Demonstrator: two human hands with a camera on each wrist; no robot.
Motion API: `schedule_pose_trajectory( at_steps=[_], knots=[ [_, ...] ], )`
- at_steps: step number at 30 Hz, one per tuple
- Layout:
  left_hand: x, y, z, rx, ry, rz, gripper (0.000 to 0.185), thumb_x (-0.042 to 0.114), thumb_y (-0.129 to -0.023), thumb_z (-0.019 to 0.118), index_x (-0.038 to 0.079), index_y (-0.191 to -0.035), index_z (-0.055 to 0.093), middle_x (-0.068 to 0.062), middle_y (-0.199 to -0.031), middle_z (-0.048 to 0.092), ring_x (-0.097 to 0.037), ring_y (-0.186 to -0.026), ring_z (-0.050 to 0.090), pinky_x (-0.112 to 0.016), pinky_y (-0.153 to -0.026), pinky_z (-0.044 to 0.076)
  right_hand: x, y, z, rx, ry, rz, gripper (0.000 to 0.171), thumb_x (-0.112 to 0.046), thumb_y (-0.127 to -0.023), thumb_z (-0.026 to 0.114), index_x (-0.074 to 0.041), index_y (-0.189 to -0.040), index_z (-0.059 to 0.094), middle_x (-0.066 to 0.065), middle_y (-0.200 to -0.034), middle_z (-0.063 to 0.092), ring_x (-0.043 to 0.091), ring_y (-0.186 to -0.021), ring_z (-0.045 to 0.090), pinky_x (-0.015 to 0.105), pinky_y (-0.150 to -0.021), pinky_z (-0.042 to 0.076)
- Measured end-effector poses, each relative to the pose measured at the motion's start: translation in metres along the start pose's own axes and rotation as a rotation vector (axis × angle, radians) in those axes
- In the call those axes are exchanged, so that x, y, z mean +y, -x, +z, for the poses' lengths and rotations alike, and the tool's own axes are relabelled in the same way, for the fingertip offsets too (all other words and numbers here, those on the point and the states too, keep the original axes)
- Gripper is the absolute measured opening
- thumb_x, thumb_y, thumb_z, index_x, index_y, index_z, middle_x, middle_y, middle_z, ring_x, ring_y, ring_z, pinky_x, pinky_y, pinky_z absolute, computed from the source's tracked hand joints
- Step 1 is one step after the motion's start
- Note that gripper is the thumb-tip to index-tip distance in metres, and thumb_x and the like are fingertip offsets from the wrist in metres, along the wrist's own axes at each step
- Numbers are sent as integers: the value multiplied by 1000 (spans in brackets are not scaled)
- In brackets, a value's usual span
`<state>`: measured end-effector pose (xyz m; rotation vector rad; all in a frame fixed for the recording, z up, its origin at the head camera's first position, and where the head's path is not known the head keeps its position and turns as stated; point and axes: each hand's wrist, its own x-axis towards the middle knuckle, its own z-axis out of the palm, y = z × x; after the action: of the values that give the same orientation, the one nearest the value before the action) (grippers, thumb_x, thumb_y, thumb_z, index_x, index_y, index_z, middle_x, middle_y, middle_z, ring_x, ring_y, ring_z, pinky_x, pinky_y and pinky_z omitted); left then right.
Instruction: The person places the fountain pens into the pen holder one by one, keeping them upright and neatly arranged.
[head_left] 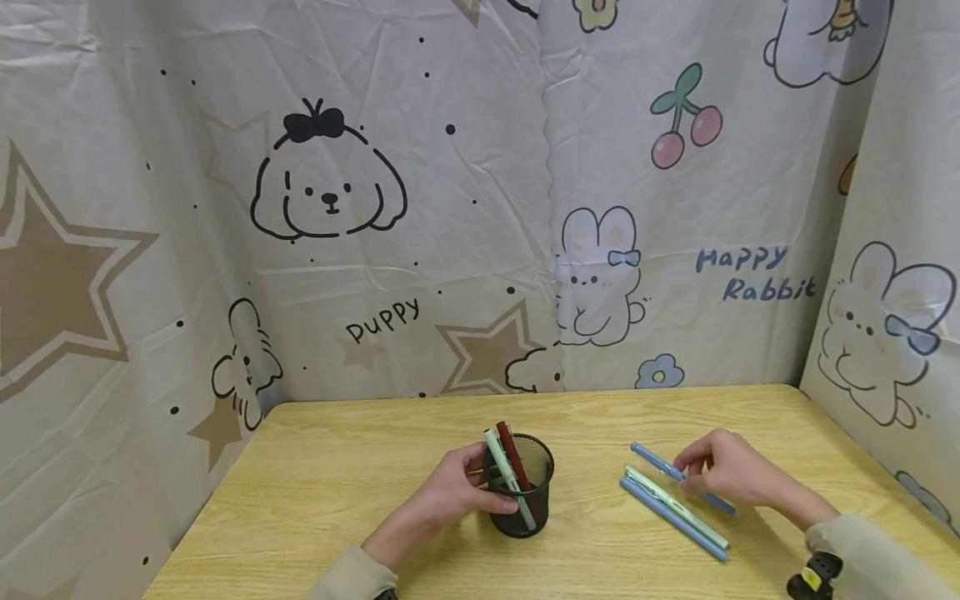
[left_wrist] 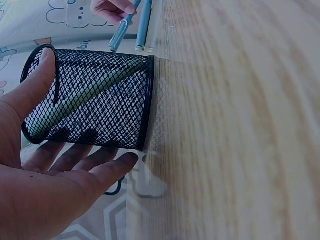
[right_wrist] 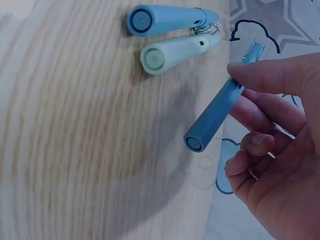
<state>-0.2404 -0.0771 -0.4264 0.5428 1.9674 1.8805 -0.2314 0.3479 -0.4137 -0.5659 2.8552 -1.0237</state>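
A black mesh pen cup (head_left: 525, 500) stands on the wooden table (head_left: 360, 475), with a pale green pen (head_left: 498, 460) and a dark red pen (head_left: 512, 450) upright in it. My left hand (head_left: 480, 483) grips the cup from its left side, thumb at the front. In the left wrist view the thumb lies on the cup (left_wrist: 100, 90) rim and the fingers (left_wrist: 107, 167) reach round its far side. My right hand (head_left: 684, 475) pinches a blue pen (head_left: 651, 458) between thumb and fingers; the right wrist view shows that pen (right_wrist: 210, 117) tilted. Beside it lie another pale green pen (head_left: 675, 502) and a second blue pen (head_left: 667, 515).
Printed cartoon cloth (head_left: 480, 208) hangs close behind the table and along both sides. The table's back edge (head_left: 525, 393) runs just beyond the cup. A black wrist-worn device (head_left: 813, 575) sits on my right sleeve.
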Motion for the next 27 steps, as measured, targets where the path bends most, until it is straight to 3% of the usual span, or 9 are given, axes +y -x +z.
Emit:
schedule_pose_trajectory(
  at_steps=[27],
  knots=[
    [-2, -1, 0, 9, 3, 4, 75, -8, -78, 89, 1, -146, 58, -9, -129, 70, -29, -121, 66, -41, -105, 53, -18, 0, 4, 86, 17, -11, 25, -11, -82, 87, -1, -103, 81, -7, -77, 67, 8, -64, 49, 24, -57, 39]
  ],
)
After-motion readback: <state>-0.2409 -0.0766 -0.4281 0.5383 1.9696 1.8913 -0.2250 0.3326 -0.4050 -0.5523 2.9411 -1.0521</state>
